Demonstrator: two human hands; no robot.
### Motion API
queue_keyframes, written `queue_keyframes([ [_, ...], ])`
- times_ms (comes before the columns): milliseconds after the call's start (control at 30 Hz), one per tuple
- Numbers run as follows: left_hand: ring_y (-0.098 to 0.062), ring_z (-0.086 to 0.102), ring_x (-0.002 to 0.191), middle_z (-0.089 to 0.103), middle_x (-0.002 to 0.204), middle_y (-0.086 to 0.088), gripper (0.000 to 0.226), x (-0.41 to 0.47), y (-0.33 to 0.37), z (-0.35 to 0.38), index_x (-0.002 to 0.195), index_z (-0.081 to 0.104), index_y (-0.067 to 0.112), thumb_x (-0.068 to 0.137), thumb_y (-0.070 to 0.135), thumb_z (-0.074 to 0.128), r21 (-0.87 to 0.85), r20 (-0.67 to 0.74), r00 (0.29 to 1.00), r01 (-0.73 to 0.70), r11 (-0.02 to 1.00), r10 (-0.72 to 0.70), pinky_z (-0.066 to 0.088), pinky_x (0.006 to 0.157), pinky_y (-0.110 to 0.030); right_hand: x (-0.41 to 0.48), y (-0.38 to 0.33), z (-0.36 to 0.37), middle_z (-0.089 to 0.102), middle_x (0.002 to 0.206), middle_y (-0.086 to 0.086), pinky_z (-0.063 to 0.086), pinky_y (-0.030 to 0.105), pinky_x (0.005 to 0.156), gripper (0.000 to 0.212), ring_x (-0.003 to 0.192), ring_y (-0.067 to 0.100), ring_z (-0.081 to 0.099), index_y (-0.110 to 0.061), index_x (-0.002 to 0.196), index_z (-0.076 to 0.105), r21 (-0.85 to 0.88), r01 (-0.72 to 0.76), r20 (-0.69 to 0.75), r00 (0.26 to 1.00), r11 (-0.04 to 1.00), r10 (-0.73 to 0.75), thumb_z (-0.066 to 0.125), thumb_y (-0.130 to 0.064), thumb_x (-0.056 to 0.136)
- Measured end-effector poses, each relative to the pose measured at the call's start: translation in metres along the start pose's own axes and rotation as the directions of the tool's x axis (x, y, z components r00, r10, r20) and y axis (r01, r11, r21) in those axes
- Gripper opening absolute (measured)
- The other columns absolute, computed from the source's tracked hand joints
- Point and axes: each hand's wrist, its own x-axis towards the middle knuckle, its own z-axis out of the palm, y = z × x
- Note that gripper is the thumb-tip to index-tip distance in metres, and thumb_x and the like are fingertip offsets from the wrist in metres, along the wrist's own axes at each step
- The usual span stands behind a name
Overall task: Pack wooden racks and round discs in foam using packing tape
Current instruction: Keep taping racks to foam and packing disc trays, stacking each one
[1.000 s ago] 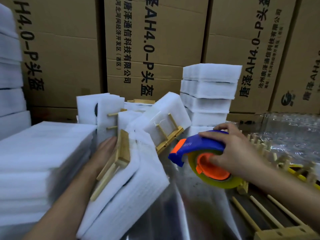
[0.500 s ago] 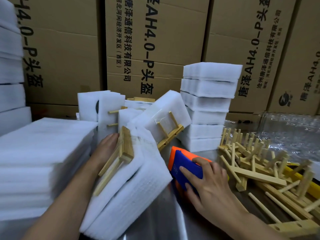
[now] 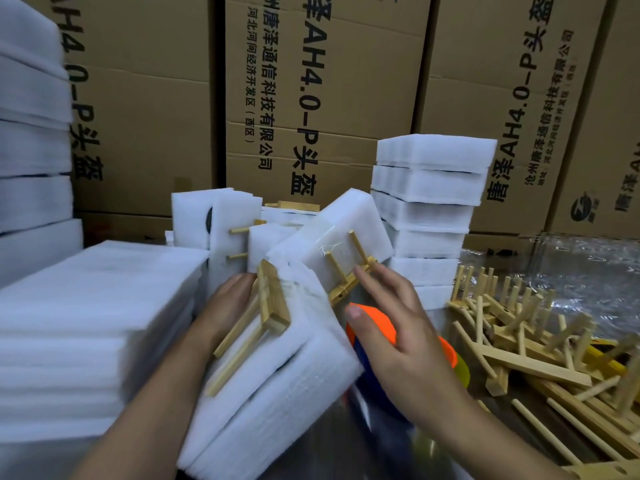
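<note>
Foam bundle (image 3: pixel 277 382), a wooden rack (image 3: pixel 272 303) poking from it, is leaning nearest; the left hand (image 3: pixel 225 306) is bracing its side with flat fingers, likely against tipping. The right hand (image 3: pixel 408 323) is hovering spread and empty over the tape dispenser (image 3: pixel 375 327) (within easy reach). Taped bundles (image 3: pixel 332 233) are leaning behind.

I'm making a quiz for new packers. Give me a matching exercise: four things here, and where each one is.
Things:
1 tape dispenser
2 loose racks
3 foam bundle
4 cardboard boxes

Places:
a against the left hand
b standing at the back
c under the right hand
d piled at the right

Pairs: 1-c, 2-d, 3-a, 4-b.
</note>
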Motion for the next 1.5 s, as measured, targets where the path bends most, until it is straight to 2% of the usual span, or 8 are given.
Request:
queue_keyframes([
  [233,-0.028,0.056,0.109,0.06,0.116,-0.013,0.029,-0.022,0.019,-0.007,0.084,0.062,0.029,0.1,0.022,0.039,-0.017,0.113,0.988,-0.106,0.994,0.108,0.042,0.099,-0.047,0.038,-0.027,0.032,0.022,0.156,-0.012,0.032,0.039,0.111,0.103,0.137,0.014,0.034,-0.032,0.149,0.023,0.204,-0.5,0.533,0.778,0.841,0.333,0.062,-0.074,0.063],
  [467,0.0,0.055,0.081,0.061,0.091,0.01,0.025,-0.021,0.025,-0.001,0.087,0.065,0.024,0.094,0.037,0.044,-0.02,0.075,0.997,0.008,1.0,-0.007,0.039,0.066,-0.02,0.024,-0.03,0.003,0.067,0.102,-0.023,0.056,0.035,0.067,0.073,0.092,0.008,0.068,-0.049,0.116,0.057,0.16,-0.557,0.642,0.686,0.815,0.343,0.079,-0.063,0.048],
  [667,-0.016,0.064,0.093,0.07,0.098,-0.004,0.024,-0.019,0.026,-0.007,0.098,0.063,0.015,0.091,0.034,0.051,-0.591,0.062,0.966,0.237,0.771,-0.249,0.047,0.079,-0.03,0.007,-0.032,-0.006,0.068,0.095,-0.017,0.054,0.035,0.047,0.04,0.077,0.013,0.068,-0.041,0.098,0.062,0.337,-0.58,0.519,0.772,0.741,0.368,0.077,-0.016,0.069],
  [800,-0.029,0.056,0.093,0.062,0.098,-0.014,0.026,-0.013,0.011,-0.005,0.099,0.059,0.014,0.096,0.032,0.04,-0.715,0.062,0.951,0.255,0.651,-0.304,0.044,0.09,-0.043,0.019,-0.038,-0.041,0.061,0.084,0.009,0.043,0.024,0.036,0.043,0.056,0.018,0.059,-0.014,0.083,0.07,0.447,-0.521,0.349,0.85,0.728,0.394,0.07,-0.026,0.042],
  [900,-0.017,0.043,0.06,0.053,0.068,0.0,0.022,-0.017,-0.001,0.01,0.082,0.059,0.018,0.095,0.025,0.042,-0.613,0.007,0.951,0.249,0.75,-0.309,0.034,0.055,-0.026,0.042,-0.055,-0.064,0.063,0.065,0.009,0.041,0.022,0.031,0.031,0.047,0.016,0.06,-0.011,0.083,0.064,0.603,-0.443,0.28,0.896,0.663,0.344,0.059,-0.027,0.056],
  [1067,-0.015,0.054,0.066,0.061,0.084,-0.006,0.02,-0.016,-0.018,0.031,0.11,0.055,0.013,0.09,0.012,0.053,-0.417,-0.149,0.947,0.201,0.886,-0.284,0.041,0.051,-0.021,0.129,-0.065,-0.041,0.061,0.087,0.006,0.045,0.02,0.039,0.023,0.084,0.025,0.061,-0.021,0.085,0.067,0.81,-0.406,0.254,0.893,0.424,0.37,0.049,-0.034,0.079],
  [1300,-0.023,0.05,0.116,0.053,0.128,-0.005,0.046,-0.005,-0.033,0.029,0.126,0.046,0.02,0.083,0.016,0.065,-0.071,-0.267,0.96,0.074,0.995,-0.09,0.041,0.098,-0.034,0.259,-0.038,0.064,0.056,0.121,0.014,0.052,0.025,0.047,0.032,0.092,0.027,0.057,-0.013,0.113,0.057,0.869,-0.381,0.216,0.867,0.317,0.449,0.057,-0.033,0.087],
  [1500,-0.025,0.044,0.124,0.044,0.139,-0.006,0.061,-0.005,-0.036,0.024,0.141,0.035,0.019,0.086,0.023,0.061,-0.02,-0.264,0.957,0.118,0.993,-0.12,0.04,0.101,-0.04,0.292,-0.002,0.112,0.043,0.132,0.011,0.056,0.034,0.054,0.038,0.109,0.034,0.051,-0.015,0.124,0.049,0.81,-0.451,0.168,0.791,0.375,0.589,0.052,-0.04,0.095],
])
